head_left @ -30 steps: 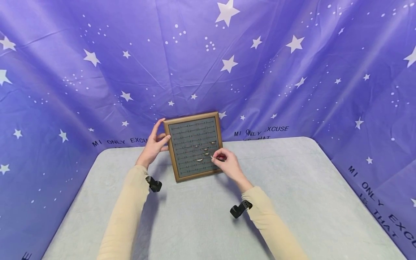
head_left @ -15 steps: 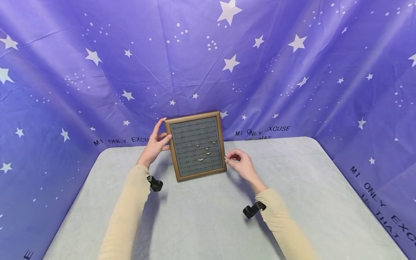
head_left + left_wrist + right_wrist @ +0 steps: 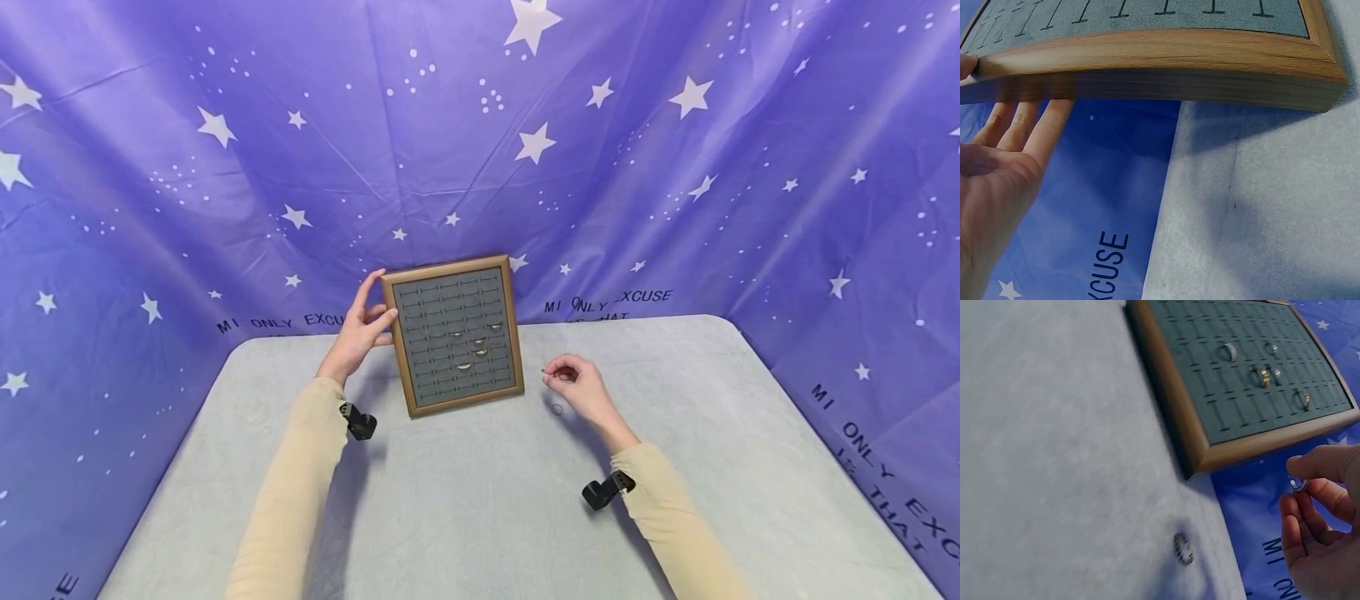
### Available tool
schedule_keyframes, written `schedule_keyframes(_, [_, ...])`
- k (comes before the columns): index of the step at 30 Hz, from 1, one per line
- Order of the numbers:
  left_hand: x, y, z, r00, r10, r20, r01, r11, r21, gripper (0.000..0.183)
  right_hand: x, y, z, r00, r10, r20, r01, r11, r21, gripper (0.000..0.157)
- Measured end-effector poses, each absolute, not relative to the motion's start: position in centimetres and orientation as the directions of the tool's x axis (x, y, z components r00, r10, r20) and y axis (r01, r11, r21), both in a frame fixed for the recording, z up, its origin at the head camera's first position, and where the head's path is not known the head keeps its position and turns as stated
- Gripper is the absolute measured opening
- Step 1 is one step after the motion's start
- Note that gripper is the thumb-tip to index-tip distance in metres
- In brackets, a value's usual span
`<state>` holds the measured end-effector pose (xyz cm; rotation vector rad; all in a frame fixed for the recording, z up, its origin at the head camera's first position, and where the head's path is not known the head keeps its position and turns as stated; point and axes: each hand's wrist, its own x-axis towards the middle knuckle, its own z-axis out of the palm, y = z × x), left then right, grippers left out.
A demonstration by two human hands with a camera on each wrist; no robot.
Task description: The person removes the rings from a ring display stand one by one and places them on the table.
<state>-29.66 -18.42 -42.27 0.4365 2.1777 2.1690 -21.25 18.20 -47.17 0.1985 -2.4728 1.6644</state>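
A wood-framed ring display tray (image 3: 465, 403) with dark slotted padding stands tilted up at the back of the table. My left hand (image 3: 356, 337) holds its left side, thumb at the front edge; in the left wrist view the other fingers (image 3: 1050, 128) reach the frame's side and underneath. Several rings sit in the slots, among them a silver ring (image 3: 1230, 352) and a gold ring (image 3: 1264, 377). Off the tray's right side, my right hand (image 3: 585, 392) pinches a small silver ring (image 3: 1299, 485) between thumb and fingertips. Another ring (image 3: 1183, 549) lies on the table below that hand.
The pale grey tabletop (image 3: 480, 517) runs in front of the tray. A purple star-printed cloth (image 3: 450, 125) hangs close behind and at both sides. Each wrist carries a black camera, such as the right one (image 3: 607, 490).
My right hand has drawn back from the tray's front to the right, with a ring pinched in it. The ring on the table now shows. My left hand keeps its hold.
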Motion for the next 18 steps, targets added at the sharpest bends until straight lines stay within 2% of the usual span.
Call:
schedule_keyframes(11, [-29.7,-18.5,-42.0,-0.961,0.232,0.154,0.151,-0.031,0.988,0.069,-20.7,19.7,-48.6,-0.984,-0.025,0.178,-0.171,0.426,-0.889,0.008])
schedule_keyframes(18, [-28.7,-18.2,-40.7,-0.956,0.248,0.154,0.147,-0.046,0.988,0.071,-20.4,21.4,-49.2,-0.987,-0.074,0.146,-0.163,0.495,-0.853,0.009])
